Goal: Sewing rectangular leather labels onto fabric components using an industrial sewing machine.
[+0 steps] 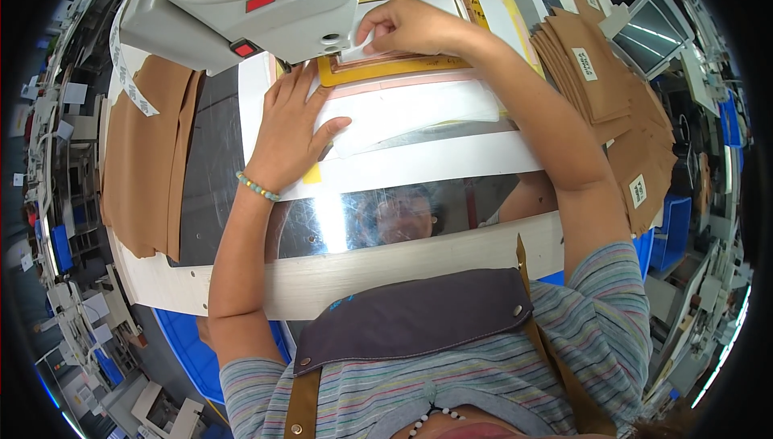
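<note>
My left hand [295,119] lies with its fingers stretched and thumb apart on the white sheet [427,113], its fingertips at the near left corner of a yellow-edged frame [386,74]. Over that frame, my right hand [411,27] is closed in a pinch on a small white piece [377,42] that looks thin, like paper or cloth. White material shows inside the frame. Just left of the right hand stands the head of a pale sewing machine [302,24], which hides part of the frame and the tips of some left fingers.
Brown cloth panels [149,157] lie stacked at the table's left. More brown pieces with white labels [584,69] are piled on the right. A shiny metal plate [403,212] lies along the near side. A printed tape [125,77] hangs beside the machine. Blue bins [189,350] stand below.
</note>
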`<move>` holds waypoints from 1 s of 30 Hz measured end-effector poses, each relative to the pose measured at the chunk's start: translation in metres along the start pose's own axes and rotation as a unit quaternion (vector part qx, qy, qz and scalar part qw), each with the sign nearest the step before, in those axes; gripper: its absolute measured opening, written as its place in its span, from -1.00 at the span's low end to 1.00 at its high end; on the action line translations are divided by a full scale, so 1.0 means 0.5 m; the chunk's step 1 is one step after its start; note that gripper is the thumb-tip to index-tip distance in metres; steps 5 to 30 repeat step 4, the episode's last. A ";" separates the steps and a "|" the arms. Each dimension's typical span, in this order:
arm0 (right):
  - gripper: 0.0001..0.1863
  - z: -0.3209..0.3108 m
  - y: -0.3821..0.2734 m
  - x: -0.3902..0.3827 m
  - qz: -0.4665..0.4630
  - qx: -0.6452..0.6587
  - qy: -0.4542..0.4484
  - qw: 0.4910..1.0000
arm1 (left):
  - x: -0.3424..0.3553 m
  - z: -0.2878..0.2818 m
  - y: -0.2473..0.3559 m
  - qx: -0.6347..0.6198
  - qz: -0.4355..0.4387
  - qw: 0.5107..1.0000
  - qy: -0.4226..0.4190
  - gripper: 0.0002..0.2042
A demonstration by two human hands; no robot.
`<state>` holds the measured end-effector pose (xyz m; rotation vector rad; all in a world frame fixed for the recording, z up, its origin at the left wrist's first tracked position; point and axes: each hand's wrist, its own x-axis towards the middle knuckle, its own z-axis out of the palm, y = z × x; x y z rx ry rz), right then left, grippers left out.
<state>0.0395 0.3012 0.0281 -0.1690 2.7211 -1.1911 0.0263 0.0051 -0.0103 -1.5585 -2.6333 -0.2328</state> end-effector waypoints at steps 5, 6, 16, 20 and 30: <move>-0.71 -0.079 0.079 0.004 -0.002 0.044 0.008 0.999 | 0.000 0.006 -0.003 -0.016 -0.014 1.000 0.006 -0.25; -0.71 -0.079 0.079 0.004 -0.002 0.044 0.008 0.999 | 0.000 0.006 -0.003 -0.016 -0.014 1.000 0.006 -0.25; -0.71 -0.079 0.079 0.004 -0.002 0.044 0.008 0.999 | 0.000 0.006 -0.003 -0.016 -0.014 1.000 0.006 -0.25; -0.71 -0.079 0.079 0.004 -0.002 0.044 0.008 0.999 | 0.000 0.006 -0.003 -0.016 -0.014 1.000 0.006 -0.25; -0.71 -0.079 0.079 0.004 -0.002 0.044 0.008 0.999 | 0.000 0.006 -0.003 -0.016 -0.014 1.000 0.006 -0.25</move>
